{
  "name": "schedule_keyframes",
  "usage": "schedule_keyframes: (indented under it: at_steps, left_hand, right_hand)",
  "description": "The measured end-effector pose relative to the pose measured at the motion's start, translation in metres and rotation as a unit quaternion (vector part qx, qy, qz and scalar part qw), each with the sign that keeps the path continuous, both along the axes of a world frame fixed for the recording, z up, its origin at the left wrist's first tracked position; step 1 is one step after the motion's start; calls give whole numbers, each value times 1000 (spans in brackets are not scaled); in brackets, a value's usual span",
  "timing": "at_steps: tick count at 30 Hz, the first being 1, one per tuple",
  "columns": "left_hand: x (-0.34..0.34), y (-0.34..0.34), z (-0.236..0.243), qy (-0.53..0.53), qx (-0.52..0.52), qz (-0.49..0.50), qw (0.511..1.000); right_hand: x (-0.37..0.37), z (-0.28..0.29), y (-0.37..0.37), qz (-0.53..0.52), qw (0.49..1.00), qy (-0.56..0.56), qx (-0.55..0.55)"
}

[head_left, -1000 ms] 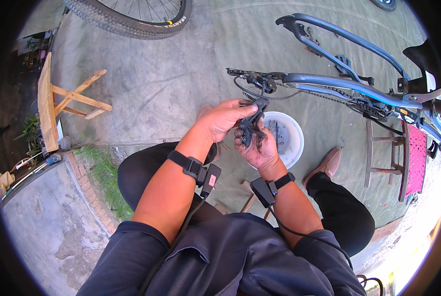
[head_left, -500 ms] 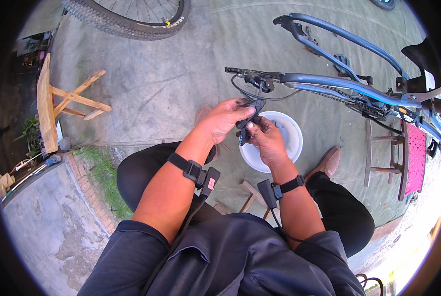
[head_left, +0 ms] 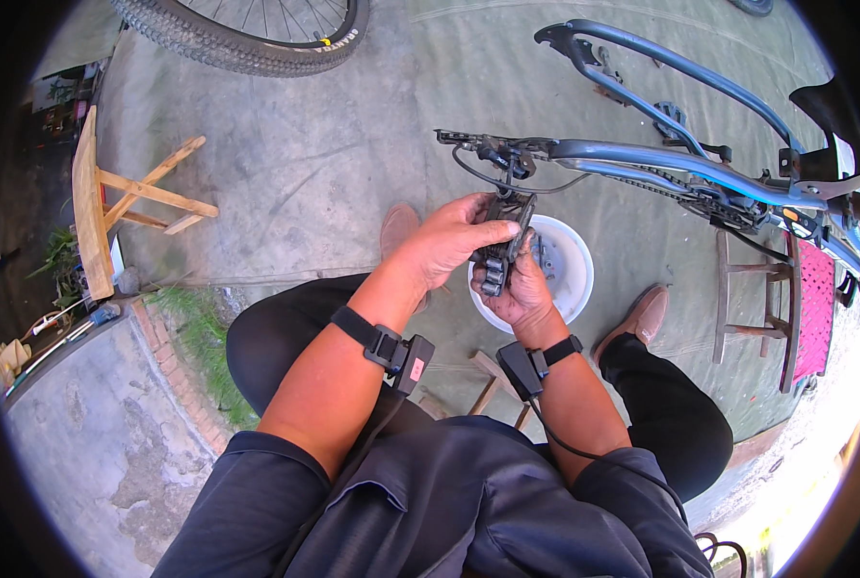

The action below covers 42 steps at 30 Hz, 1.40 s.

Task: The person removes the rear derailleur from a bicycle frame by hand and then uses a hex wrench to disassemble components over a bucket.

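Observation:
A blue bicycle frame (head_left: 632, 152) reaches in from the right, its rear end in front of me. From that end hangs the black rear derailleur (head_left: 513, 212), its cage pointing down toward me. My left hand (head_left: 454, 236) grips the cage from the left, thumb laid across its upper side. My right hand (head_left: 526, 289) is closed round the lower end, where a dark ribbed part with greyish edges shows. My fingers hide much of the cage. A white bucket (head_left: 579, 294) stands below my right hand, with small dark parts inside.
A bicycle wheel (head_left: 257, 60) lies at the upper left. A wooden folding stool (head_left: 88, 207) is on its side at the left; another stool with a pink woven seat (head_left: 812, 308) stands at the right. A black cable (head_left: 493, 183) loops beside the derailleur.
The derailleur cage has turned in my hands, so its ribbed lower end now faces up. My right hand has moved lower and rolled palm up; my left hand has moved slightly right and down.

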<state>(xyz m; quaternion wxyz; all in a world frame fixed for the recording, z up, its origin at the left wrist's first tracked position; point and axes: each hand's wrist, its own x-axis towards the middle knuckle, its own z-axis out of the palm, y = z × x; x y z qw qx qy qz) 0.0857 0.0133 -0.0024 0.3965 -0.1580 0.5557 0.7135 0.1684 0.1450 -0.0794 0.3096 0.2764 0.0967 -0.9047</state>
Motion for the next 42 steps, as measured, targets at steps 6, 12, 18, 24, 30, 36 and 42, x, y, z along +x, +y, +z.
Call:
schedule_keyframes:
  at_steps: [6,12,18,24,30,36,42]
  left_hand:
    - [2,5,-5,-1,-21,15,1000]
    - [6,18,-7,25,-94,56,994]
    - [9,29,-12,152,-356,-37,921]
    - [10,31,-12,164,-327,0,931]
    - [6,22,-15,37,-161,93,982]
    - [5,17,-17,-32,-46,80,995]
    - [4,16,-21,-9,-46,72,996]
  right_hand:
    - [3,-1,3,-7,999,-10,34]
    - [2,-3,41,49,986,98,127]
    - [5,0,40,41,990,117,60]
    - [6,3,37,14,995,80,57]
    - [-2,15,35,32,998,52,19]
    - [-2,-1,31,25,997,49,-50]
    - [-2,-13,38,59,998,37,0]
